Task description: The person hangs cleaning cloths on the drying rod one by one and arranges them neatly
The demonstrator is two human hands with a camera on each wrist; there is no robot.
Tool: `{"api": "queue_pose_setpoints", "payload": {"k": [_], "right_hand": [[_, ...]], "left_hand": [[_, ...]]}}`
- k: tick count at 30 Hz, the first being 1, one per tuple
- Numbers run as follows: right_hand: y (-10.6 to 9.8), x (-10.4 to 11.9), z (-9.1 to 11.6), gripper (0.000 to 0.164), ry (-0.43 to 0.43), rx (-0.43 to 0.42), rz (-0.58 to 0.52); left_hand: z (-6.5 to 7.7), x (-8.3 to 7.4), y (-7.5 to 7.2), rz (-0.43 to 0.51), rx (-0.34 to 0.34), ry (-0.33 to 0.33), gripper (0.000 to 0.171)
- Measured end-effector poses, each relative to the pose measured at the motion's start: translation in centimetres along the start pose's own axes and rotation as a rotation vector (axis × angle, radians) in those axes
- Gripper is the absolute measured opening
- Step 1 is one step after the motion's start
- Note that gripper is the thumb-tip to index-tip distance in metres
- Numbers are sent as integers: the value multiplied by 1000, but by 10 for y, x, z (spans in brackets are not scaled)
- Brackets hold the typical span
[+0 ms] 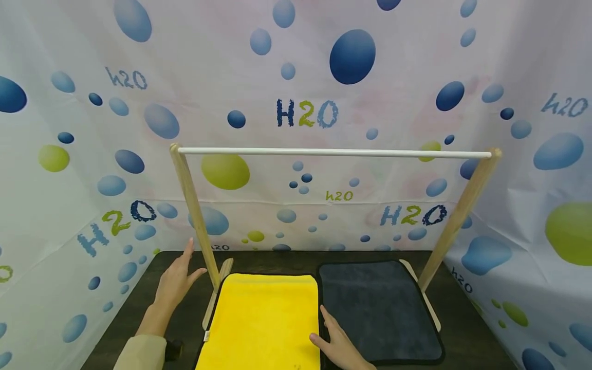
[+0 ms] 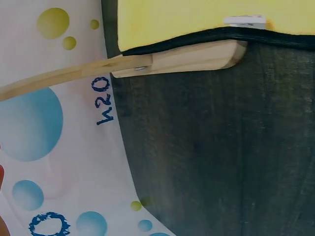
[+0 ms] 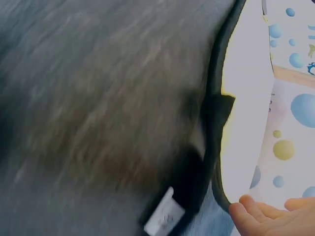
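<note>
A yellow cloth (image 1: 268, 318) with black edging and a small white tag lies flat on the dark table. Right of it lies a dark grey cloth (image 1: 376, 308), also black-edged. My left hand (image 1: 173, 282) is held beside the rack's left post, fingers extended and thumb apart, with nothing in it. My right hand (image 1: 339, 344) is over the border between the two cloths, fingers extended. In the right wrist view, the fingertips of that hand (image 3: 270, 219) are near a black edge (image 3: 219, 191); whether they touch it I cannot tell. A blurred dark surface fills much of that view.
A wooden rack with a white bar (image 1: 333, 152) spans the back, on a left post (image 1: 196, 216) and a right post (image 1: 458, 223). Its wooden foot (image 2: 197, 59) lies along the yellow cloth's side. A bubble-printed curtain (image 1: 296, 216) stands behind the dark table (image 1: 467, 334).
</note>
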State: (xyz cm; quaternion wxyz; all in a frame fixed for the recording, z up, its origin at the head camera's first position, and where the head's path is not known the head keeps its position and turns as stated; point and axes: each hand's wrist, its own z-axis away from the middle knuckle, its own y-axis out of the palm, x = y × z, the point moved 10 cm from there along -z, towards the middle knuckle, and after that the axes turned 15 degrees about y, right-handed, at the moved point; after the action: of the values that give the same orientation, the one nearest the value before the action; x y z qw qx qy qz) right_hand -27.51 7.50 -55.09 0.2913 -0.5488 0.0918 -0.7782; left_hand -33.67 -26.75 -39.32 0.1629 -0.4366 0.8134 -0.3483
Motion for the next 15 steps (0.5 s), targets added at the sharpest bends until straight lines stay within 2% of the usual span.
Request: {"api": "queue_pose_setpoints", "payload": {"k": [4, 8, 15], "right_hand": [[6, -3, -4, 83, 16, 31, 19], [12, -5, -7, 80, 13, 75, 10], [22, -3, -10, 79, 16, 118, 9]], "left_hand": [[-13, -1, -1, -11, -7, 7, 82], [-26, -1, 0, -24, -10, 3, 97], [-37, 0, -2, -32, -34, 25, 94]]}}
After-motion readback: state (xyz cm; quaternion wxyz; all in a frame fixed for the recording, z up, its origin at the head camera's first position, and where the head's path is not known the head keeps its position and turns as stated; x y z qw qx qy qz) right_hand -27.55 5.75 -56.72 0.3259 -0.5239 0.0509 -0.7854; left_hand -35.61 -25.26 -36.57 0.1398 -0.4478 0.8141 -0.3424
